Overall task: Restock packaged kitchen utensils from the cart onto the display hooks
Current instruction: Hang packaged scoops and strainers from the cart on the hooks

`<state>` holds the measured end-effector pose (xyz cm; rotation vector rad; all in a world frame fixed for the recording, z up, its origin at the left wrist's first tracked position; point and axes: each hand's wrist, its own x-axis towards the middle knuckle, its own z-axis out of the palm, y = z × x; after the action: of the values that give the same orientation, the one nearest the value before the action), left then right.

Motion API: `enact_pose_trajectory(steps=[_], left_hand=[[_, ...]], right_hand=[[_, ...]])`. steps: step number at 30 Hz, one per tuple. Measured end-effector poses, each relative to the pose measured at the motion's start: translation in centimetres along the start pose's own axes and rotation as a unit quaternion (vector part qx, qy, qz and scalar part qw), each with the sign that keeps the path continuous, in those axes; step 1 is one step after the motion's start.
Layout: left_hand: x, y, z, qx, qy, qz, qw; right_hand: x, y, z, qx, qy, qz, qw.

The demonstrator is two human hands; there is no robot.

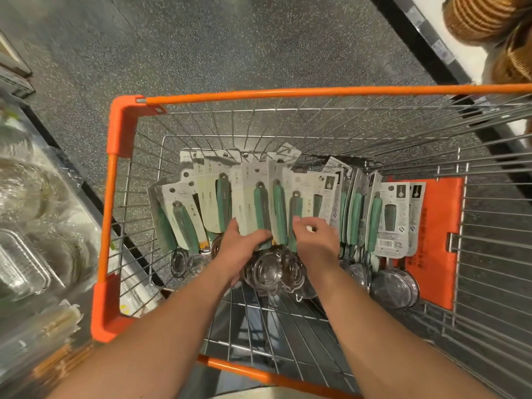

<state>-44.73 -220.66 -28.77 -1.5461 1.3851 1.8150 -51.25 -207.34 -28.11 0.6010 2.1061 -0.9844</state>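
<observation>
1. an orange-framed wire shopping cart (115, 174) fills the middle of the frame, seen from above, with grey speckled floor (201, 53) showing through its mesh and beyond its far rim.
2. inside the cart, towards the centre, lies a fanned heap of carded kitchen utensils with green handles and round metal strainer heads (221, 197) – the white backing cards point to the top of the frame, the metal heads towards the bottom.
3. a second bunch of the same green-handled packaged strainers (394, 226) stands right of centre, leaning against a folded orange plastic flap (437, 240) at the cart's right side.
4. the left hand (239, 251) reaches in from the lower left and lies on the lower edge of the central cards, fingers spread and bent over them; whether it actually grips one cannot be told.
5. the right hand (315, 243) comes in from the lower right, just beside the left, its fingers curled onto a green handle and card edge (the grip itself is hidden by the knuckles).
6. both bare forearms run down to the bottom corners of the frame.
7. at the left edge, blurred clear plastic containers (26, 254) sit on a shelf; in the upper right corner are brown woven baskets (478, 18).
</observation>
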Motion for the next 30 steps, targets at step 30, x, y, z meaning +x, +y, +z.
enact_pose_trajectory(steps=[30], left_hand=[[-5.8, 0.6, -1.6, -0.242, -0.129, 0.085, 0.958]], right_hand=[[-8.6, -3.3, -2.1, 0.137, -0.003, -0.180, 0.974]])
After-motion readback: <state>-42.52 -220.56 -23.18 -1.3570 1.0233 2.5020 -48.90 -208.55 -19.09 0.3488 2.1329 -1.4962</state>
